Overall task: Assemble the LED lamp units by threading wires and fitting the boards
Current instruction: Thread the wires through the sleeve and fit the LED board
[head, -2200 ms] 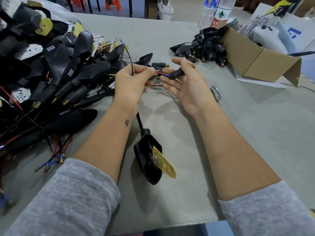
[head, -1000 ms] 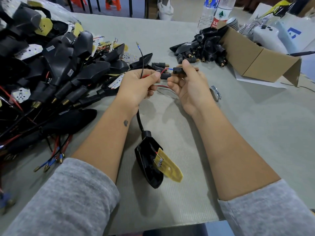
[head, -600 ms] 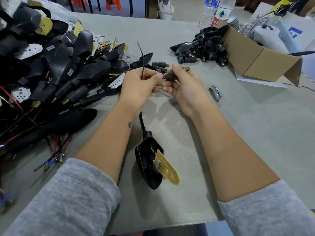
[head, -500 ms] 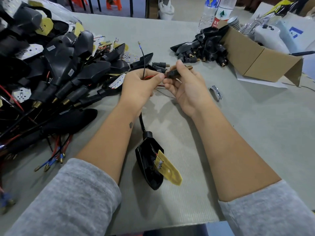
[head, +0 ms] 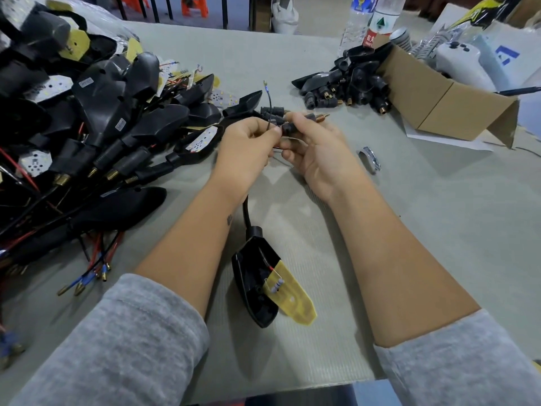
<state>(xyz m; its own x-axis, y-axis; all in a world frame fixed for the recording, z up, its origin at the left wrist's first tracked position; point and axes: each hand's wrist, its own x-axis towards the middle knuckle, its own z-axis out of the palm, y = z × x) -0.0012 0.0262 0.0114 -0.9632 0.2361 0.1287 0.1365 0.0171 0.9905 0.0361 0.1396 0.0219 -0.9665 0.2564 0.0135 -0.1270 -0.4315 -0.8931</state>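
Crowding left: lamp pile (head: 96, 118); cardboard box (head: 445, 92) right.

The left hand (head: 244, 149) pinches a thin black wire (head: 268, 104) that sticks up. The right hand (head: 314, 150) holds a small black stem (head: 292, 127) with a gold screw tip. A black lamp shell (head: 251, 285) with a yellow board (head: 292, 294) lies on the grey table (head: 439, 230). A big pile of lamp parts (head: 87, 112) sits on the left.
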